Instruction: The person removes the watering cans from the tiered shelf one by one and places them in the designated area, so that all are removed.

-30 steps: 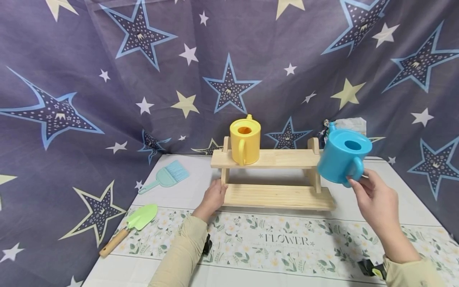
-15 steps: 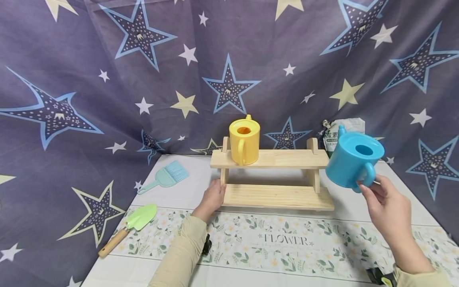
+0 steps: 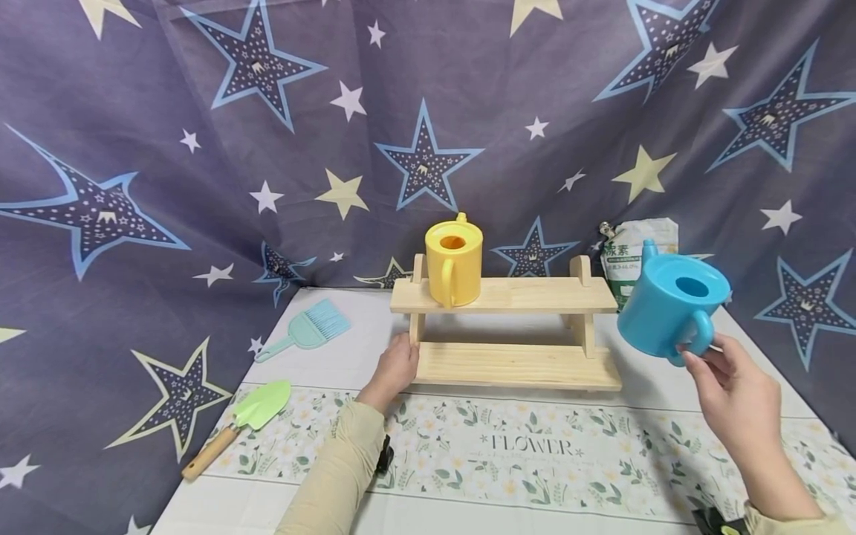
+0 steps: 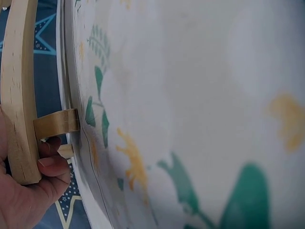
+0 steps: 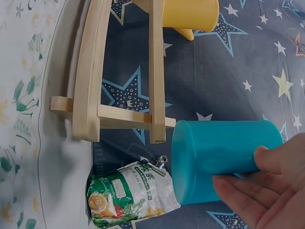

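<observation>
My right hand [image 3: 742, 405] pinches the handle of a blue watering can [image 3: 672, 306], holding it up in the air to the right of a two-tier wooden shelf [image 3: 515, 364]. In the right wrist view the can [image 5: 209, 157] shows its side and base, with my thumb and fingers at its handle end. My left hand [image 3: 394, 368] grips the left end of the lower shelf board; in the left wrist view its fingers [image 4: 55, 167] curl round the board's end [image 4: 21, 143]. A yellow watering can [image 3: 455, 264] stands on the upper board's left part, handle toward me.
Behind the blue can stands a white and green printed bag [image 3: 625, 260] with a metal clip. On the left lie a light blue brush [image 3: 310, 331] and a green trowel [image 3: 261, 405] with a wooden handle. A star-patterned cloth [image 3: 468, 89] hangs behind the table.
My right hand has carried the blue watering can to the right and slightly down, away from the shelf, uncovering more of the bag. My left hand stays on the shelf.
</observation>
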Demonstrator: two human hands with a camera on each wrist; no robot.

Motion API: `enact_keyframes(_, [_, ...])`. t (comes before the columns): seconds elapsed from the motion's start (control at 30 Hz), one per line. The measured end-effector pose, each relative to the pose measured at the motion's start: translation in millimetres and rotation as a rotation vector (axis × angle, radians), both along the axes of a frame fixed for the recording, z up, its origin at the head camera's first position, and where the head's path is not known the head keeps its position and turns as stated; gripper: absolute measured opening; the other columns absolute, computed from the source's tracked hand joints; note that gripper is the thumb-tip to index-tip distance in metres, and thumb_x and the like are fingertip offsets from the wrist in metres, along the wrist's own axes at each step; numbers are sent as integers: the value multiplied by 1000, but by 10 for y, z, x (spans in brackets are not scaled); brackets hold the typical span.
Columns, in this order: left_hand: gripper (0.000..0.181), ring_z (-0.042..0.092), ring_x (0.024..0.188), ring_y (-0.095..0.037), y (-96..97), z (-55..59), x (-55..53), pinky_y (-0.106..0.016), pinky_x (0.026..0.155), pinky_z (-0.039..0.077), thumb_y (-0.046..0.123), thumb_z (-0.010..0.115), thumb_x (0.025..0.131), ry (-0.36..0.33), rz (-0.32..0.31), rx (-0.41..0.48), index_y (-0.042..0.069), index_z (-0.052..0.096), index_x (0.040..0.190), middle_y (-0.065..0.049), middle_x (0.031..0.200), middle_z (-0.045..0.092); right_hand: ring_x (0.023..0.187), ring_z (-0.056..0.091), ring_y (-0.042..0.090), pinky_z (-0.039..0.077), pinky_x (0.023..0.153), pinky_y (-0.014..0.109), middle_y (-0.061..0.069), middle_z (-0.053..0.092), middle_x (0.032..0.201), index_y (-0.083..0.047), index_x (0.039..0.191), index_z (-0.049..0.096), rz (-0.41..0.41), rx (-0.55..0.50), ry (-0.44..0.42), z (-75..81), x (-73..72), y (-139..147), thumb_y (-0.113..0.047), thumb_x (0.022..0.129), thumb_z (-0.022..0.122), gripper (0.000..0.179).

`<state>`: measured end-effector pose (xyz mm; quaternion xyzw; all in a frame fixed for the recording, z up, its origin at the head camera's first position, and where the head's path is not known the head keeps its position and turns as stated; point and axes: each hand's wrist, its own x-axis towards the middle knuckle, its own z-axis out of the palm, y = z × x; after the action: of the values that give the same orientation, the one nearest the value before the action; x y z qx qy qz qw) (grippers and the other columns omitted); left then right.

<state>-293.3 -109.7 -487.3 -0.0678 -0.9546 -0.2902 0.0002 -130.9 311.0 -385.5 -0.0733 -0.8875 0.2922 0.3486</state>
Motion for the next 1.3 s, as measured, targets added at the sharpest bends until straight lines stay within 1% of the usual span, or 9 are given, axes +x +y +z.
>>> enact_keyframes(0.03, [39, 58, 97, -25, -2, 2, 1, -39, 87, 53, 23, 34, 107, -1, -2, 0, -3, 45, 134, -12, 110, 51, 90, 54, -18, 41, 80, 1, 24, 68, 108, -1, 124, 60, 2, -1, 3, -6, 3, 7, -8, 92, 69, 34])
enact_keyframes(0.07, [39, 58, 97, -24, -3, 2, 2, -39, 86, 53, 22, 34, 107, -3, -2, 0, -3, 44, 134, -12, 110, 51, 90, 54, -18, 39, 80, -1, 24, 68, 108, -1, 124, 60, 3, 0, 3, -10, 5, 14, -8, 92, 69, 34])
enact_keyframes(0.17, [39, 58, 95, -23, -3, 4, 6, -38, 85, 54, 22, 34, 107, -4, -5, 1, -4, 44, 134, -12, 110, 51, 95, 70, 19, 46, 81, 10, 25, 68, 108, 0, 123, 59, -3, 10, -16, -16, 12, 32, -7, 92, 69, 34])
enact_keyframes(0.2, [39, 58, 95, -23, -3, 9, 8, -38, 84, 54, 23, 34, 107, -6, -5, 2, -4, 44, 134, -12, 110, 51, 95, 70, 19, 46, 80, 11, 25, 68, 108, 1, 124, 59, -4, 10, -20, -20, 12, 41, -7, 92, 68, 34])
enact_keyframes(0.27, [39, 57, 94, -23, -3, 15, 7, -37, 83, 54, 22, 34, 107, -8, -6, 2, -4, 44, 134, -12, 110, 51, 95, 64, 47, 50, 79, 24, 26, 67, 109, 1, 124, 58, -10, 14, -38, -18, 12, 52, -6, 92, 68, 34])
enact_keyframes(0.47, [38, 58, 95, -24, -7, 14, 0, -39, 84, 54, 21, 35, 106, 2, -16, -10, -4, 45, 132, -12, 109, 51, 95, 62, 51, 46, 75, 55, 31, 65, 109, 5, 125, 56, -2, 13, -58, -43, 16, 88, -3, 93, 66, 35])
enact_keyframes(0.7, [40, 57, 91, -22, 1, 15, -6, -36, 81, 54, 23, 32, 107, 6, -17, -6, -3, 44, 134, -11, 109, 51, 95, 64, 47, 49, 77, 47, 30, 66, 109, 3, 125, 57, -17, 8, -71, -77, 30, 120, -4, 93, 67, 34])
enact_keyframes(0.93, [41, 57, 94, -22, 5, 25, 10, -36, 83, 54, 23, 32, 107, -4, -11, 5, -4, 43, 136, -12, 110, 51, 95, 62, 51, 45, 75, 56, 32, 64, 109, 6, 123, 56, -1, 12, -74, -109, 34, 142, -1, 92, 66, 34])
enact_keyframes(1.3, [41, 58, 95, -22, 5, 28, 18, -36, 84, 54, 24, 33, 107, -13, -5, 11, -3, 42, 137, -12, 113, 51, 91, 63, 51, 48, 70, 50, 32, 65, 105, 7, 120, 57, 4, 31, -75, -197, 22, 196, -1, 91, 67, 31])
